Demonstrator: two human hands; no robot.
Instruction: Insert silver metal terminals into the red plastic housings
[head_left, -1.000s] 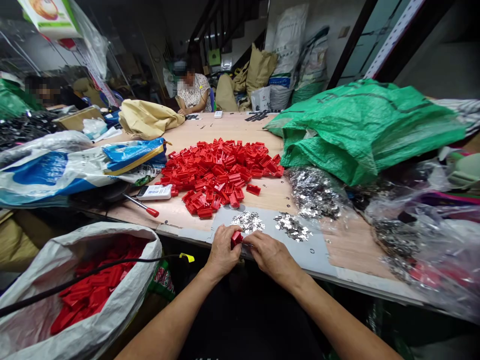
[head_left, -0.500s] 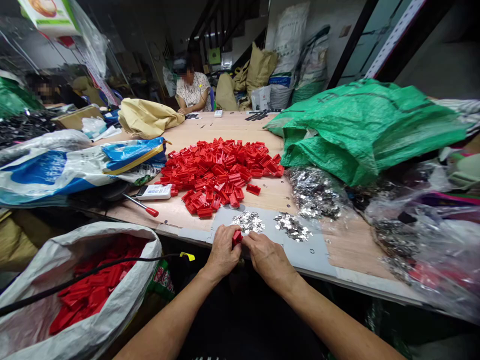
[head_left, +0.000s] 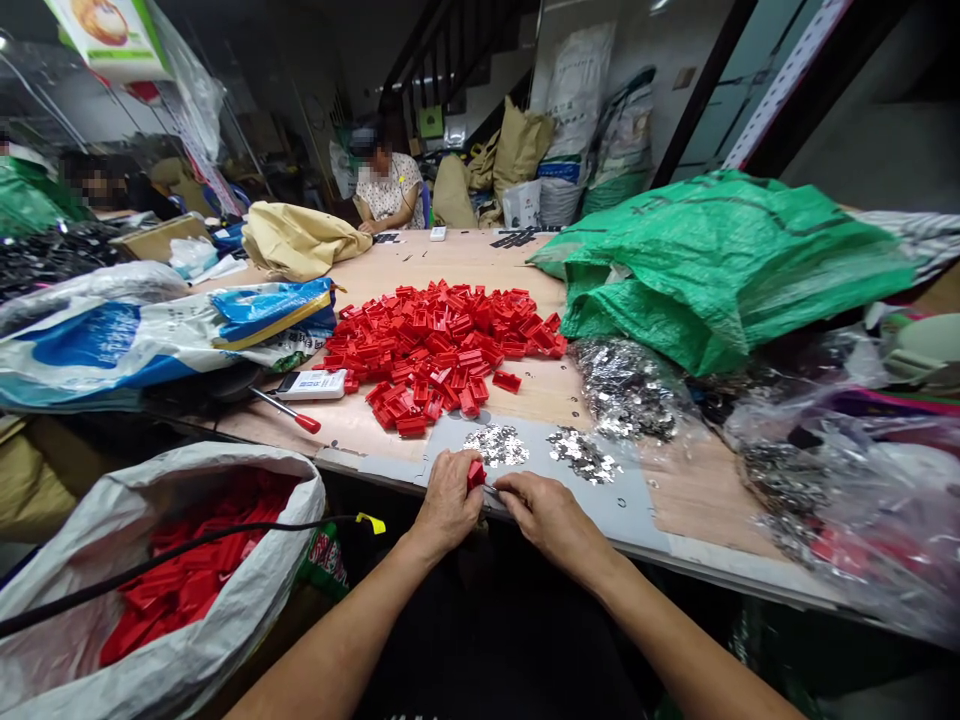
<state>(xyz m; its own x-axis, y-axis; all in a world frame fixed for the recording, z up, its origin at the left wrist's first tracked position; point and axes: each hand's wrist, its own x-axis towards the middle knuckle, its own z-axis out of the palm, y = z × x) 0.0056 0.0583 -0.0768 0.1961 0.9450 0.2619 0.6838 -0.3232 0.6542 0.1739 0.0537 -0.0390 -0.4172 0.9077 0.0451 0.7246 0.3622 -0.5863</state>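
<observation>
Head view: the small red plastic housing (head_left: 475, 475) sits at the table's (head_left: 697, 485) near edge, gripped between the thumb and fingers of the left hand (head_left: 448, 505) — just left of the fingertips of the right hand (head_left: 553, 518). Its long axis (mostly hidden by the grip) I cannot tell. Right thumb and forefinger pinch a thin metallic-looking piece (head_left: 491, 489) — directed toward the housing, contact unclear.

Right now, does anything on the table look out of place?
One small red plastic piece lies apart from the big red plastic heap, at its near right side, like a stray. Nothing looks clearly broken.
</observation>
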